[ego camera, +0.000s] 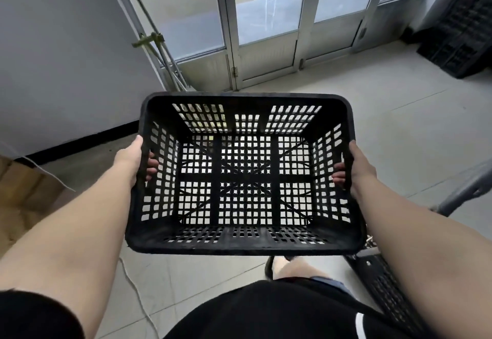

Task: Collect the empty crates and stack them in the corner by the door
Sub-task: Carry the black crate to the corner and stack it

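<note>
The black perforated plastic crate [245,173] hangs at the centre of the view, carried level and mouth-up, clear of the pale tiled floor [399,130]. The left hand [133,161] clasps the short wall at nine o'clock and the right hand [358,169] clasps the one at three o'clock; on each side the fingertips poke through the handle slot to the inside while the palm stays outside (a matched grip on opposite ends, which likely keeps the load balanced and the open grid easy to see through). Nothing lies inside it. At one o'clock, by the glazed aluminium-framed doors [266,19], a dark stack of similar black crates [463,29] stands in the corner against the wall, well apart from the carried one. My guess is that this is the drop-off spot, so the carry is mid-way
</note>
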`<state>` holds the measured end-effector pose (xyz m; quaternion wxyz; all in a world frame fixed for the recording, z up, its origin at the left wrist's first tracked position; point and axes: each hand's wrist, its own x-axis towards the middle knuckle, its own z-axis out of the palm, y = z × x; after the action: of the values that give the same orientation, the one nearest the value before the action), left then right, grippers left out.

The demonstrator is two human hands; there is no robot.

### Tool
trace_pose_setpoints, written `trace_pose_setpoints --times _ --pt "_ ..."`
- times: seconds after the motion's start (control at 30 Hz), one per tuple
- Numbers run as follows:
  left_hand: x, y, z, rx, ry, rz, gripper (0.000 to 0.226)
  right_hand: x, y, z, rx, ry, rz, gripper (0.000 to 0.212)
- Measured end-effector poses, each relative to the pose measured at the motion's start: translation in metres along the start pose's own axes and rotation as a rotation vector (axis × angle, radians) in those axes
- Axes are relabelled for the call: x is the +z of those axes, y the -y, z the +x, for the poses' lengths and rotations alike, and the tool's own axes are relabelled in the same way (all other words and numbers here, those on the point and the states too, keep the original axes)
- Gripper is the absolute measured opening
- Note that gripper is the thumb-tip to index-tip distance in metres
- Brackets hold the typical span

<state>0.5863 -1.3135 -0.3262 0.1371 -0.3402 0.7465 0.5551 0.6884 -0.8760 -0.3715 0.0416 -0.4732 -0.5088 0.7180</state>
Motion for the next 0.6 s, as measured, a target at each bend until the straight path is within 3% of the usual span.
trace_pose_setpoints --times 0.23,0.6 --pt "0.082 -0.093 0.058 -0.055 0.094 0.000 0.055 0.035 0.075 0.099 -0.010 -0.021 -0.017 0.051" --pt "0.210 -0.225 0.157 0.014 0.141 0.042 0.054 0.071 0.191 0.211 -0.044 -0.105 0.030 0.051"
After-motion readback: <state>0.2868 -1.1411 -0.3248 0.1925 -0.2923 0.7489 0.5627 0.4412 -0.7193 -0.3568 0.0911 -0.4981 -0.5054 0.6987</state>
